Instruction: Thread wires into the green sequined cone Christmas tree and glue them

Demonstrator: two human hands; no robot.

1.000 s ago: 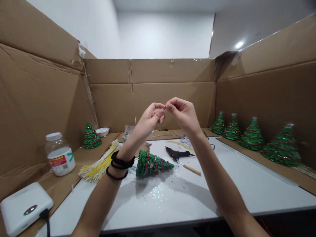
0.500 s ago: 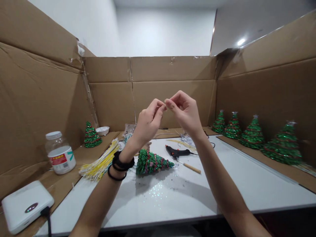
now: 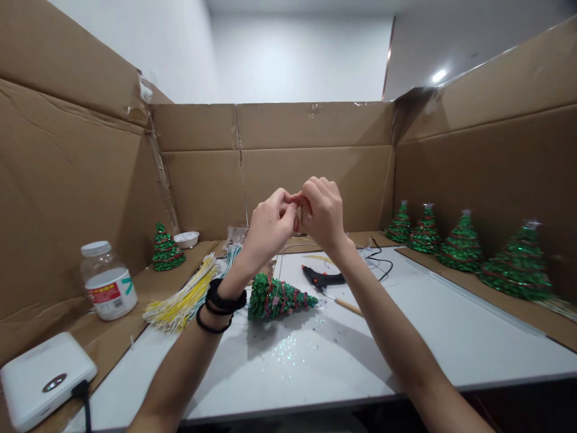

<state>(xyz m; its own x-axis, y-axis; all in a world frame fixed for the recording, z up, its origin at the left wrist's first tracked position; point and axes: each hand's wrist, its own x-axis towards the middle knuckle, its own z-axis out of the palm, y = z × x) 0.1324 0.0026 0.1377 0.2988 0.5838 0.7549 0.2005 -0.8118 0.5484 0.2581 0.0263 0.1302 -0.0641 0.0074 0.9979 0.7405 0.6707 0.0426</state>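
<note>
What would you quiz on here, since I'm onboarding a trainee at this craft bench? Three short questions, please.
1. True or false: the left hand and right hand meet at the fingertips above the white table.
2. How many glitter trees stand along the right cardboard ledge?
3. Near the toppled tree lies: A scissors, B glue gun, C stapler?
Key: 1 true; 2 four; 3 B.
</note>
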